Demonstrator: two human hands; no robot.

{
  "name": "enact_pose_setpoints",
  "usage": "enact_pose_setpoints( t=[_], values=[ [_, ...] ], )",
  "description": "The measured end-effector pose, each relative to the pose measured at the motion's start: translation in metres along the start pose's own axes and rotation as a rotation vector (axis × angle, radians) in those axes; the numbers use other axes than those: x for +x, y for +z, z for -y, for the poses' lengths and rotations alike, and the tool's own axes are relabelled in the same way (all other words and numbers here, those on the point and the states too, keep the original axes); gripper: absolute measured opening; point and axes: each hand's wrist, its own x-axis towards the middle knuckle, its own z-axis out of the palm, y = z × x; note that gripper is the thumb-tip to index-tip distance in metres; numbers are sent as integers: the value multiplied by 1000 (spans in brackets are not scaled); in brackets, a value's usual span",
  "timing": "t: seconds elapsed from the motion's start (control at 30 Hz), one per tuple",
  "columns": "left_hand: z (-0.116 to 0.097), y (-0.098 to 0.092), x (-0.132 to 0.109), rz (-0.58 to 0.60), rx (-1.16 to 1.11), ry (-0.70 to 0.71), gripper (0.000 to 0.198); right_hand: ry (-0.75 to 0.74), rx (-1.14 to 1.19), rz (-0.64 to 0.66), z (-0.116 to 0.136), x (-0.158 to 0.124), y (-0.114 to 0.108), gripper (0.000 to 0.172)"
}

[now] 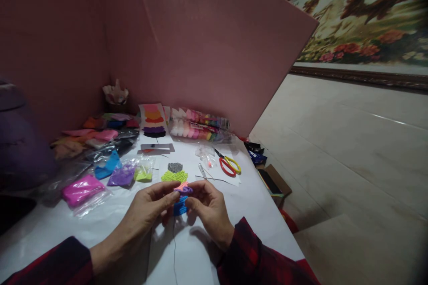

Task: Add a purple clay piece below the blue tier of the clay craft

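Observation:
My left hand (147, 207) and my right hand (210, 213) meet over the white table, fingers pinched from both sides around a small purple piece of modelling clay (183, 190). Just below it lies a ridged blue clay piece (180, 206), partly hidden by my fingers. Beyond my fingertips, a salmon-pink piece (182, 184), a ridged lime-green piece (174, 176) and a rough grey piece (175, 167) follow in a row. From the blue piece, a thin dark line (174, 249) runs toward me; whether it is drawn or a thread, I cannot tell.
Red-and-yellow-handled scissors (230, 166) lie to the right. On the left sit bags of magenta (83, 189), purple (121, 176) and lime-green clay (143, 175). A card with coloured bands (154, 116) and long clear packs (197, 130) stand along the pink panel (187, 44).

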Motion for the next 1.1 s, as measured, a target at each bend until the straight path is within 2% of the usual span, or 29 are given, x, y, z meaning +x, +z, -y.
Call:
enact_pose_setpoints(
  t=[0.07, 0.13, 0.27, 0.37, 0.57, 0.63, 0.7, 0.77, 0.87, 1.03, 1.1],
  values=[
    [0, 2, -1, 61, 26, -14, 36, -26, -15, 63, -2, -4, 0, 21],
    [-1, 5, -4, 109, 35, -3, 29, -60, -81, 71, -4, -7, -1, 17],
    [-4, 9, -9, 100, 35, 34, 27, -113, -253, 30, -4, -8, -2, 9],
    [-4, 11, -10, 97, 73, 45, 30, -78, -225, 33, -2, -7, 0, 13],
    [-4, 7, -4, -97, 9, 84, 25, -36, -124, -120, -3, 2, -1, 18],
    [-4, 5, -4, -114, -44, 86, 25, -21, -99, -154, -3, 5, -1, 19],
    [-5, 4, -4, -91, -77, 63, 30, -1, -55, -125, -2, 5, -1, 21],
    [-5, 5, -6, -44, -82, 20, 37, 14, -17, -44, -1, 2, -1, 22],
    [-3, 6, -6, 52, -40, -9, 33, -15, -17, 71, -1, -4, 0, 20],
    [2, 4, -5, 130, -27, 34, 25, -129, -277, 38, -4, -7, -2, 8],
    [2, 5, -5, 152, -42, 12, 25, -125, -288, 32, -5, -6, -2, 8]
  ],
)
